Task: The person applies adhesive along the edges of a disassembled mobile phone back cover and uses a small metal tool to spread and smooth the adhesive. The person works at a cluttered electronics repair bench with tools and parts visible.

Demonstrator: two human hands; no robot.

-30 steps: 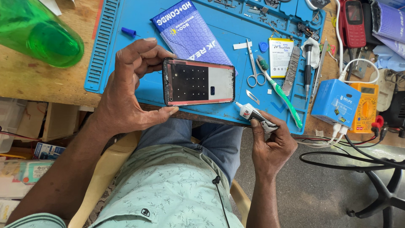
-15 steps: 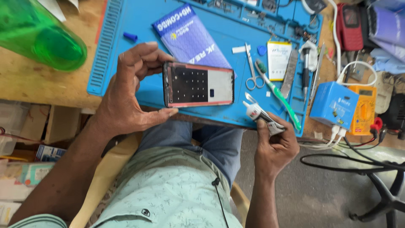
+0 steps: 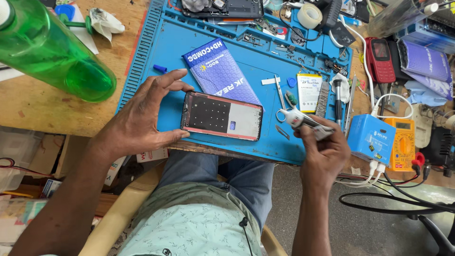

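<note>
My left hand (image 3: 142, 121) grips the left end of an opened phone frame (image 3: 222, 116) with a red rim, held flat just above the blue work mat (image 3: 170, 42). My right hand (image 3: 324, 151) is closed around a small white glue tube (image 3: 298, 118), its nozzle pointing left toward the phone's right edge, a short gap away. A blue printed packet (image 3: 220, 71) lies on the mat just behind the phone. Small scissors (image 3: 280, 97) lie behind the tube.
A green plastic bottle (image 3: 52, 54) lies on the wooden table at the left. A blue charger box (image 3: 372, 140), an orange multimeter (image 3: 403, 144), a red keypad phone (image 3: 380, 59), a tape roll (image 3: 310, 15) and several small tools crowd the right side.
My right hand has lifted from the mat's front edge and brought the glue tube up and closer to the phone's right end. The left hand keeps its hold on the phone.
</note>
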